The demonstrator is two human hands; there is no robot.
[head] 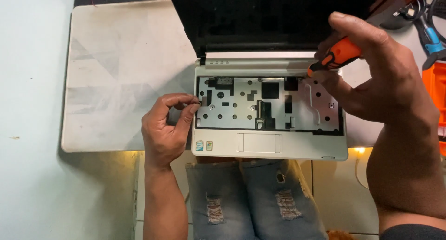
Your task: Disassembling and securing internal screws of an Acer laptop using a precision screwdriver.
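Observation:
A small silver laptop (260, 145) lies open on a pale mat, keyboard removed, its bare metal tray (241, 105) with holes and black cutouts exposed. My left hand (167, 126) rests at the laptop's left edge, thumb and forefinger pinched together against the tray's left rim; whether something tiny sits between them is too small to tell. My right hand (381, 77) grips an orange and black screwdriver (339, 58), its tip pointing down at the tray's upper right corner near the hinge bar.
The black screen (274, 17) stands up at the back. A pale work mat (116, 77) covers the table's left part. Blue-handled pliers (432, 40) and an orange case (436, 87) sit at the right edge. My knees in torn jeans (255, 198) are below the table.

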